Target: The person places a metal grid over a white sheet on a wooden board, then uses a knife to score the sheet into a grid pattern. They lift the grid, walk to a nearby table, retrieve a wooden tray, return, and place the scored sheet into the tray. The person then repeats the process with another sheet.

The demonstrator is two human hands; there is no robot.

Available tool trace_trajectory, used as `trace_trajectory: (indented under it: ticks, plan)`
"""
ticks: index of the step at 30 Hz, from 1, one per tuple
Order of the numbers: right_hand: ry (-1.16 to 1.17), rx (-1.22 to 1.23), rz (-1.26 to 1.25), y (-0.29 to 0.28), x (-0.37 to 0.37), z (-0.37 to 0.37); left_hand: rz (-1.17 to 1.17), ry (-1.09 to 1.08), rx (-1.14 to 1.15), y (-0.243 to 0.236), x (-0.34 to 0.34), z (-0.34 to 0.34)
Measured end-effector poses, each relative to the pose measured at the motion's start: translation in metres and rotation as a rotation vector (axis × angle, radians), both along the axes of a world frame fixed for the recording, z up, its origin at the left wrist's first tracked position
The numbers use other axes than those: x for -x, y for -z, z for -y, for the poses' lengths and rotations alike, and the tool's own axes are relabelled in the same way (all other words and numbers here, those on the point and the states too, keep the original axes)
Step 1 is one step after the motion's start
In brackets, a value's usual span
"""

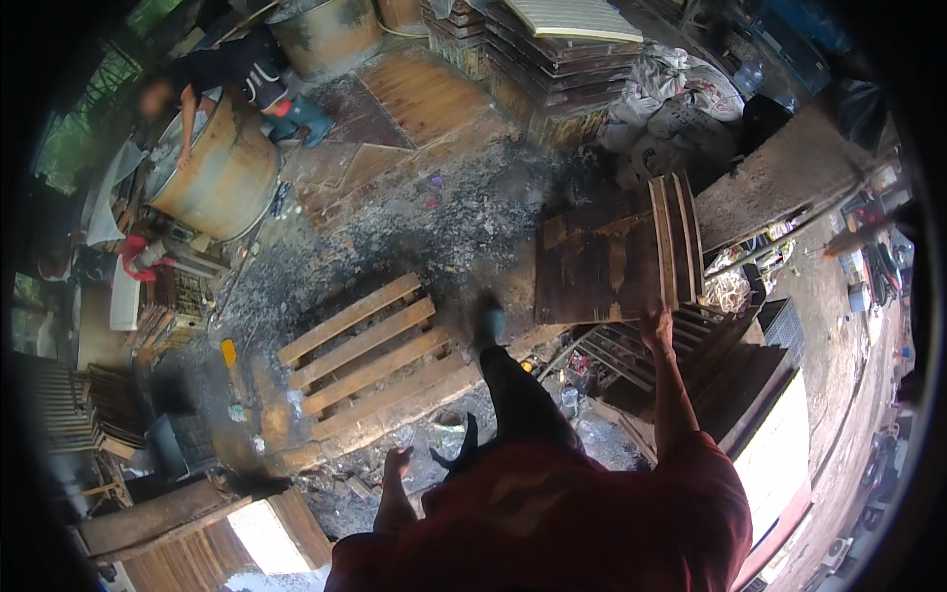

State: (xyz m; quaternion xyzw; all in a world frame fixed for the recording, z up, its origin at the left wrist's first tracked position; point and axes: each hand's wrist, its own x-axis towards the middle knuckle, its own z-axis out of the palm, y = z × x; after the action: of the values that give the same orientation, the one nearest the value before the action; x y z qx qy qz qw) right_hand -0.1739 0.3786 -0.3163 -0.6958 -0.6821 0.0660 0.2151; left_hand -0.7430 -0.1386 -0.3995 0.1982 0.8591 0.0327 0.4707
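My right hand (pixel 656 326) is at the near edge of a dark, stained wooden panel (pixel 592 259), at its slatted right side, with the fingers closed on it. The panel stands tilted to the right of my forward foot. My left hand (pixel 398 461) hangs low beside my body, fingers loosely apart, holding nothing. Ahead of that hand, a slatted wooden pallet (pixel 367 355) lies on the ground.
Blackened debris (pixel 444 217) covers the ground ahead. A person (pixel 247 74) bends over a large round vat (pixel 222 178) at the far left. Stacked panels (pixel 562 59) and white sacks (pixel 681 109) stand at the back. Metal racks (pixel 631 355) lie close on my right.
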Motion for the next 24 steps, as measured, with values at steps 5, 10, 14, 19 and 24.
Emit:
trace_trajectory:
  ticks: [5, 10, 14, 19, 24]
  plan:
    - [0.194, 0.601, 0.01, 0.044, -0.01, -0.114, 0.037, -0.045, 0.064, -0.056, 0.089, -0.101]
    - [0.381, 0.657, 0.096, 0.044, 0.001, -0.168, -0.07, 0.007, -0.253, -0.094, 0.147, -0.245]
    - [0.567, 0.59, 0.09, 0.068, 0.013, -0.193, 0.083, 0.011, -0.372, -0.115, 0.146, -0.352]
    - [0.619, 0.477, 0.142, 0.073, 0.042, -0.176, 0.134, 0.258, -0.256, -0.129, 0.126, -0.416]
    - [0.65, 0.592, 0.089, 0.038, 0.086, -0.151, 0.089, 0.429, -0.011, -0.129, 0.13, -0.438]
